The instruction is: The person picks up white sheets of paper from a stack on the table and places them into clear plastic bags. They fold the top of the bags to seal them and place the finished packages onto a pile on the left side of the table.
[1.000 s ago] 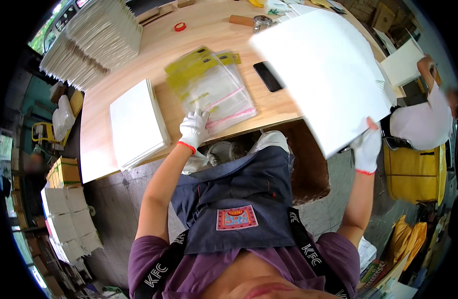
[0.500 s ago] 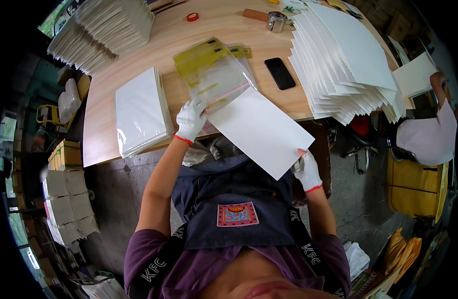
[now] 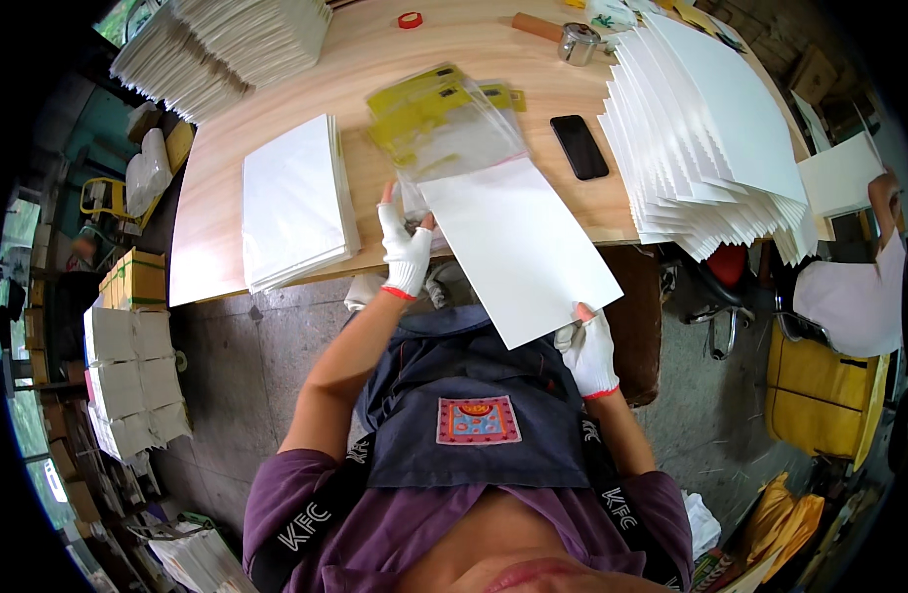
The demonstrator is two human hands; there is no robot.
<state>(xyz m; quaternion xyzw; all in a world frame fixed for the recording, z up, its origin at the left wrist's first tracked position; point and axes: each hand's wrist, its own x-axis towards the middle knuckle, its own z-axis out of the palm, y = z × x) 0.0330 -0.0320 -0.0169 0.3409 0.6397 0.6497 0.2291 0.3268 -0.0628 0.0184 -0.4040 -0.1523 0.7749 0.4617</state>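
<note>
The white sheet is positioned at the front edge of the bench, its upper end at the mouth of the clear plastic sleeves and its lower end overhanging the bench edge above the wearer's dark apron. Whether the sheet's upper edge lies inside the top sleeve or only against it cannot be told. The right hand, in a white glove with exposed fingertips, pinches the sheet at its lower edge, the thumb on the upper face. The left hand, gloved likewise, is located at the sheet's upper left side; its thumb and forefinger are spread, with translucent film between them, and any grip on that film cannot be confirmed. The sleeves, carrying yellow-green printed ends, lie overlapped and slightly fanned, printed ends directed away from the wearer. A squared stack of white sheets lies to their left. A black smartphone lies to their right, between them and a fanned pile of large white sheets. Toward the rear of the bench are a red tape roll and a small metal vessel. A tall paper stack occupies the rear left.
</note>
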